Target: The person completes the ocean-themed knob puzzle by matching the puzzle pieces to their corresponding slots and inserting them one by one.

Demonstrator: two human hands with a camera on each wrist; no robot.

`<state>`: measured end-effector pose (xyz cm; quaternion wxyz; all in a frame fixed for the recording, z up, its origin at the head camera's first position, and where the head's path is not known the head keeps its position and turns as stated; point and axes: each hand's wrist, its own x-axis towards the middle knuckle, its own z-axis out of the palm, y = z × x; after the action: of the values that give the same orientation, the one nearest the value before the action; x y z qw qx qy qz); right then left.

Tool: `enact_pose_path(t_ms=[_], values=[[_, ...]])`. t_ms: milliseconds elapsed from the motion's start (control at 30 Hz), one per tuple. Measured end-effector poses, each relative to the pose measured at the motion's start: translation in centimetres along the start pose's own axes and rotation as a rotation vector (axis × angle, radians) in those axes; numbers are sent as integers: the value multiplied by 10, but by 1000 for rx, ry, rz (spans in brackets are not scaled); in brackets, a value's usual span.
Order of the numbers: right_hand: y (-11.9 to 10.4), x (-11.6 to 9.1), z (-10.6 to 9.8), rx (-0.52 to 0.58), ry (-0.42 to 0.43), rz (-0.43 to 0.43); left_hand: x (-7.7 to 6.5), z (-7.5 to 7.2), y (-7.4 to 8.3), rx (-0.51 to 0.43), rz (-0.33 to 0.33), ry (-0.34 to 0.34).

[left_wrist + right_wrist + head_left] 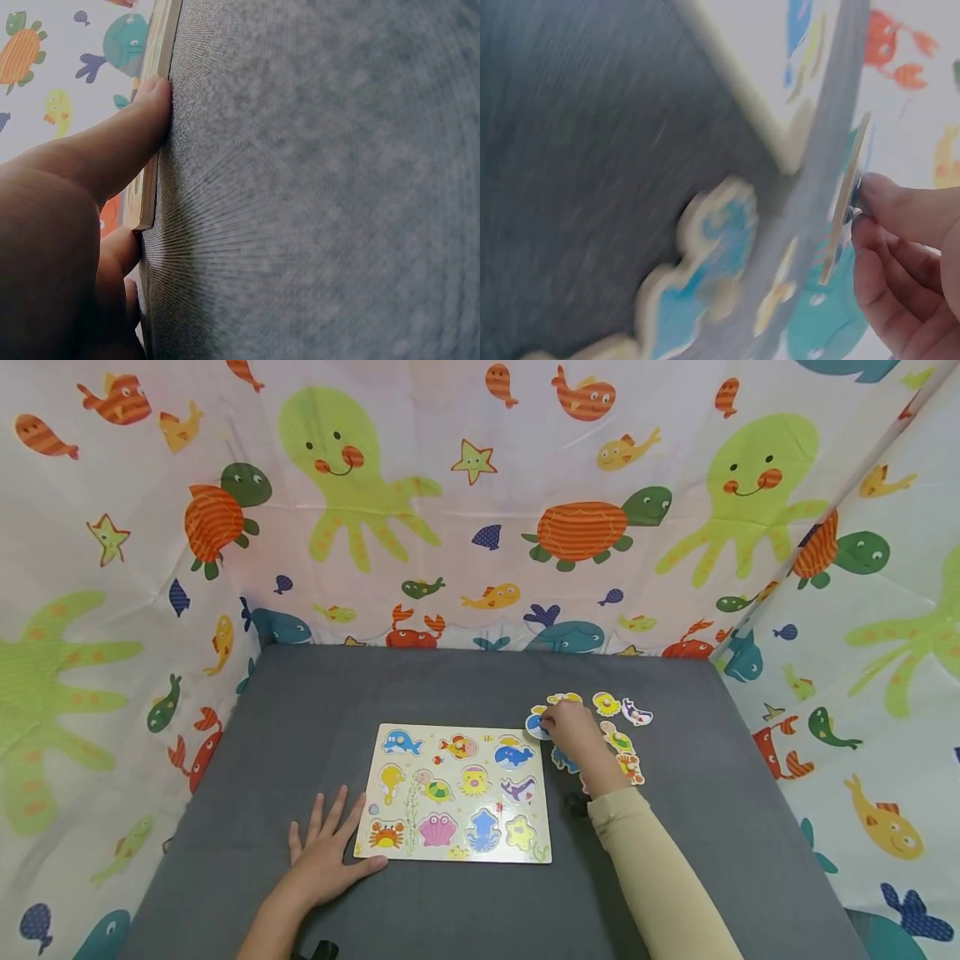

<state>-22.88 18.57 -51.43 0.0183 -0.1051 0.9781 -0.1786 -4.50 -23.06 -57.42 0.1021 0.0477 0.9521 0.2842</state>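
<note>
Centrally in the head view, the puzzle board (pixel 454 793) lies flat on the grey table (pixel 315 693). Left hand (pixel 327 852): flat, fingers spread, thumb tip against the board's lower left edge. Right hand (pixel 572 729): right of the board's upper corner, fingertips pinching the knob of a blue round piece (pixel 536 726), lifted off the table among loose animal pieces (pixel 622 739).

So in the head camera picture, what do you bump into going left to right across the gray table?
Left hand → puzzle board → right hand pinching a blue piece → loose animal pieces.
</note>
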Motion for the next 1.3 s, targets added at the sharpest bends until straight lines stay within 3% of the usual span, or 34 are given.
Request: enact_pose_path(t_ms=[200, 400, 867, 1133, 1300], values=[[-29, -8, 3, -28, -9, -117, 0, 3, -4, 8, 7, 3], [-44, -14, 10, -7, -64, -90, 1, 5, -5, 30, -1, -4], [-51, -19, 23, -30, -78, -161, 2, 3, -5, 17, -4, -15], [-48, -19, 31, -47, -121, -134, 2, 4, -4, 26, -13, -16], [-46, -18, 33, -31, -97, -140, 3, 3, -5, 47, -27, -33]])
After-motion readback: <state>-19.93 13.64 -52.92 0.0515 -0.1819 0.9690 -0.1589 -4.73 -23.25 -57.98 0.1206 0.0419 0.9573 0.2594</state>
